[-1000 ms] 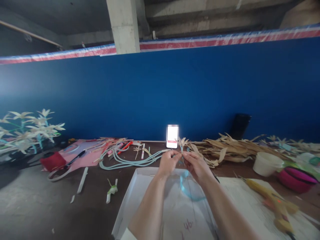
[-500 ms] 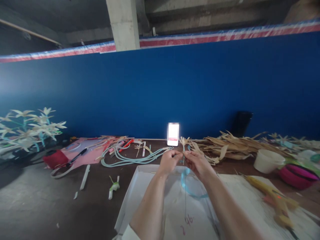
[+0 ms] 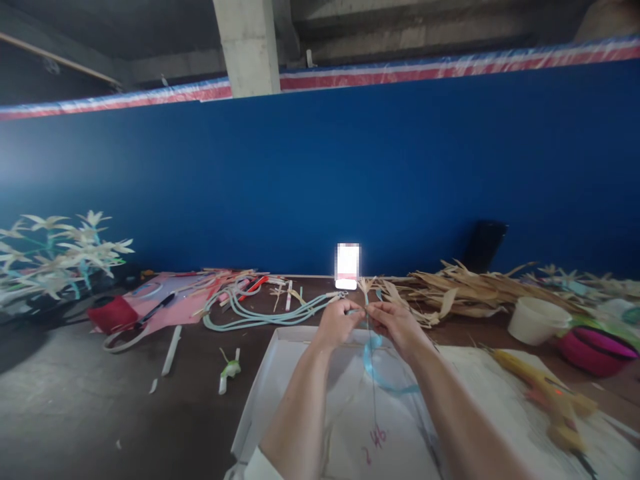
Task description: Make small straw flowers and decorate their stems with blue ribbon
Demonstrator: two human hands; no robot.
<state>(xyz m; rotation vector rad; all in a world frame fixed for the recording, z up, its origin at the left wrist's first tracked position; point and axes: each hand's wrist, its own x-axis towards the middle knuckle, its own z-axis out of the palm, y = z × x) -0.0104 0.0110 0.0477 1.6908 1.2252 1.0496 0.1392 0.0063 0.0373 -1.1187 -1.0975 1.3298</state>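
My left hand (image 3: 336, 323) and my right hand (image 3: 397, 327) meet fingertip to fingertip above a white cardboard tray (image 3: 260, 387). Between them they pinch a small dried-leaf flower (image 3: 367, 287) on a thin stem. A light blue ribbon (image 3: 377, 370) hangs from the pinch point and loops down over the tray. Red handwriting (image 3: 374, 443) shows on the tray's bottom.
A pile of dried leaves (image 3: 465, 290) lies at the back right, beside a white cup (image 3: 531, 320) and a pink bowl (image 3: 595, 350). Pale blue cords (image 3: 260, 313), a lit phone (image 3: 347, 265), finished flowers (image 3: 55, 250) and a glue gun (image 3: 545, 393) surround the tray.
My hands stay together on the flower stem and have shifted slightly. The blue ribbon loop has swung lower and to the right; the view has drifted a little.
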